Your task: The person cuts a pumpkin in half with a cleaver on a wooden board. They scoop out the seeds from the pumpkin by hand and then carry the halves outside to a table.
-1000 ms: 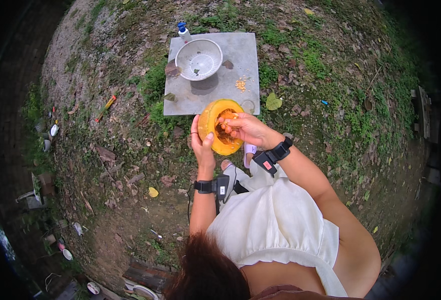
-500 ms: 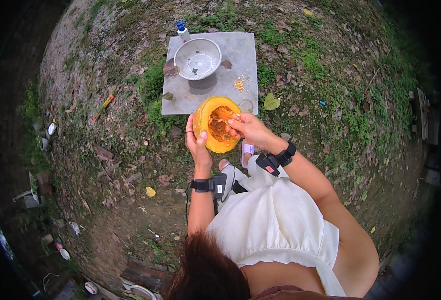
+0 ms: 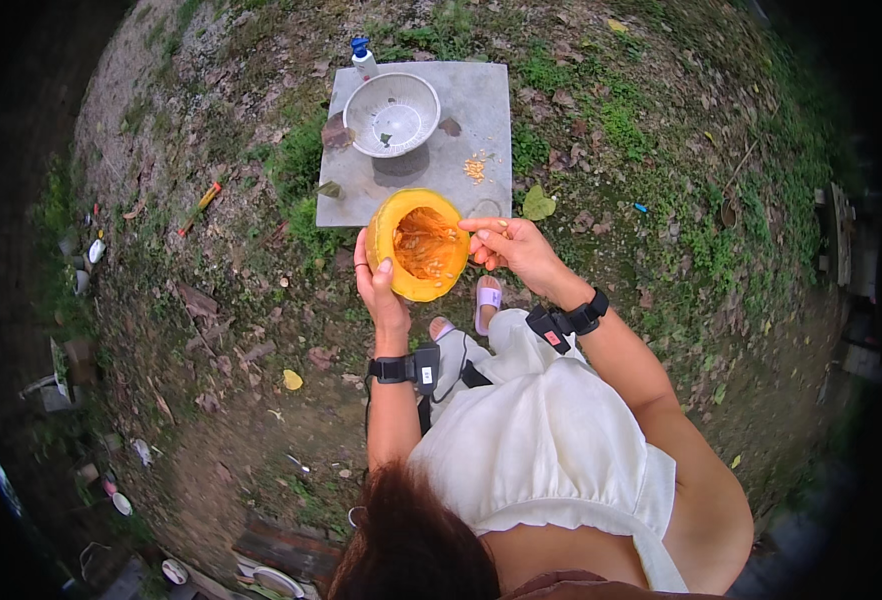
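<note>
The left hand [image 3: 379, 285] grips the halved pumpkin [image 3: 419, 245] steady, tilted open, while the right hand [image 3: 514, 247] pinches scooped pulp beside its rim.

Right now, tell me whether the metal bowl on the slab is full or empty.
Nearly empty: the metal bowl shows its bare inside, with only a small dark scrap.

Outdoors in soft daylight, bare brown soil [image 3: 251, 420] is strewn with dry leaves and small litter. Patchy green grass [image 3: 621, 120] covers the far side and the right. A square grey concrete slab [image 3: 481, 110] lies flat on the ground. Pots and debris [image 3: 71, 360] crowd the dim left edge.
</note>
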Action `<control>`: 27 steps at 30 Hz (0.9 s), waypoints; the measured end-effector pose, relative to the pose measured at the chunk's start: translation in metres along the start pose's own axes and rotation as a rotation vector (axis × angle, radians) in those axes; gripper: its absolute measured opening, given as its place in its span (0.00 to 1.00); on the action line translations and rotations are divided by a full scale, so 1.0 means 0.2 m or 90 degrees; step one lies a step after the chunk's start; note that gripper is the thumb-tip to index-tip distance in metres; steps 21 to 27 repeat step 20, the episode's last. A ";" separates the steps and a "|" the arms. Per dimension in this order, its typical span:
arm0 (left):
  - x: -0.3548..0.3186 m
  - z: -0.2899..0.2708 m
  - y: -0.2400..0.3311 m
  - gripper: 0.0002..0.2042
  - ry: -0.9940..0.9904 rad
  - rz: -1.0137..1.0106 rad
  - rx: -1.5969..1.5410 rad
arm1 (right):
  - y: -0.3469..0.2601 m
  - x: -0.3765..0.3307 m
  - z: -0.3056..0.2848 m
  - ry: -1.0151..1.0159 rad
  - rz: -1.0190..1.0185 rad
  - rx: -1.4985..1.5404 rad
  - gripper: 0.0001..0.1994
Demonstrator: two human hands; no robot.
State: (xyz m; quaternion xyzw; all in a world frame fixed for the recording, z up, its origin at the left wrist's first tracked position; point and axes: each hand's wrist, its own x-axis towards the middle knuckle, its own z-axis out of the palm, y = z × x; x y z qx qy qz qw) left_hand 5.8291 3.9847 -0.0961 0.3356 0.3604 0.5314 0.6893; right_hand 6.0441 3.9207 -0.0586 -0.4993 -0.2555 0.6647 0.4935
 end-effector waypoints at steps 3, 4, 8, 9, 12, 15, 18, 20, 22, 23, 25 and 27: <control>0.02 -0.03 -0.01 0.38 0.013 0.008 0.019 | -0.05 0.03 -0.05 0.028 0.015 0.004 0.18; 0.02 -0.04 -0.01 0.38 0.018 0.015 0.032 | -0.05 0.07 -0.08 0.027 0.018 0.002 0.18; 0.03 -0.05 -0.04 0.38 0.047 0.008 0.037 | -0.03 0.23 -0.28 -0.009 -0.021 -0.040 0.20; 0.04 -0.06 -0.06 0.38 0.055 0.002 0.034 | -0.03 0.28 -0.32 -0.020 -0.006 0.060 0.20; 0.05 -0.09 -0.10 0.37 0.101 -0.026 0.026 | -0.03 0.46 -0.49 -0.055 0.030 0.229 0.21; 0.05 -0.11 -0.13 0.37 0.130 -0.046 0.004 | 0.01 0.66 -0.62 0.003 0.084 0.380 0.18; 0.07 -0.13 -0.21 0.38 0.170 -0.071 0.004 | 0.20 0.93 -0.80 0.151 0.057 0.082 0.17; 0.11 -0.14 -0.27 0.38 0.135 -0.065 0.003 | 0.33 1.12 -0.91 0.180 0.031 -0.019 0.16; 0.11 -0.14 -0.27 0.38 0.135 -0.065 0.003 | 0.33 1.12 -0.91 0.180 0.031 -0.019 0.16; 0.11 -0.14 -0.27 0.38 0.135 -0.065 0.003 | 0.33 1.12 -0.91 0.180 0.031 -0.019 0.16; 0.11 -0.14 -0.27 0.38 0.135 -0.065 0.003 | 0.33 1.12 -0.91 0.180 0.031 -0.019 0.16; 0.11 -0.14 -0.27 0.38 0.135 -0.065 0.003 | 0.33 1.12 -0.91 0.180 0.031 -0.019 0.16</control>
